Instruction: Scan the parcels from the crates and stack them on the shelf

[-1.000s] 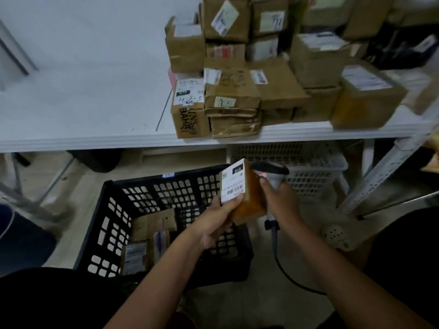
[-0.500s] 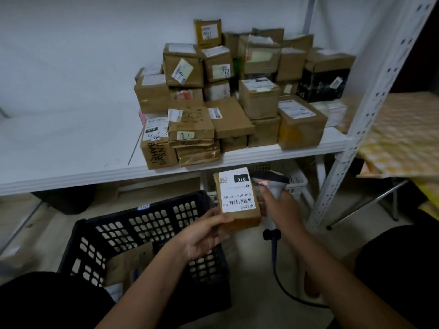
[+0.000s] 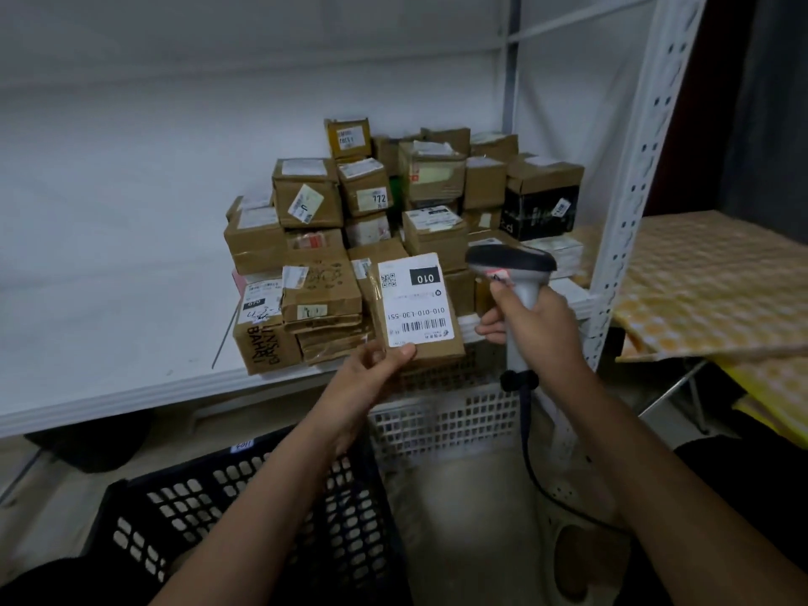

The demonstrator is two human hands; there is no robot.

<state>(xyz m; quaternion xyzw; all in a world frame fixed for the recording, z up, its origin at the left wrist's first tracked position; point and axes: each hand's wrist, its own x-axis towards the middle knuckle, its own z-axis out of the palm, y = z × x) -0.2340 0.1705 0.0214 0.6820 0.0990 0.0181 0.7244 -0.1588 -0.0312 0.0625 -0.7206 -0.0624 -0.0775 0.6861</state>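
The left hand (image 3: 371,369) is pinching the lower left corner of a small brown parcel (image 3: 415,312), thumb pressing on the front face and fingers hidden behind it. The parcel is being held in the air in front of the white shelf (image 3: 109,299), just left of the scanner (image 3: 516,277), with its long axis running roughly vertical and tilting slightly. Its white label (image 3: 415,299) is facing the camera, and the print on it is reading upside down. The right hand (image 3: 538,330) is wrapping closed around the grey handle of the scanner, whose dark head is pointing left, toward the parcel; its cable (image 3: 538,465) is hanging down. The stacked parcels (image 3: 393,203) are sitting on the right part of the shelf, partly hidden behind the held parcel and scanner, and most of their labels are too blurred to read. The black crate (image 3: 218,518) is standing on the floor below, its contents cut off by the left arm. A white crate (image 3: 446,413) is sitting under the shelf. A perforated white upright (image 3: 642,146) is framing the shelf on the right.
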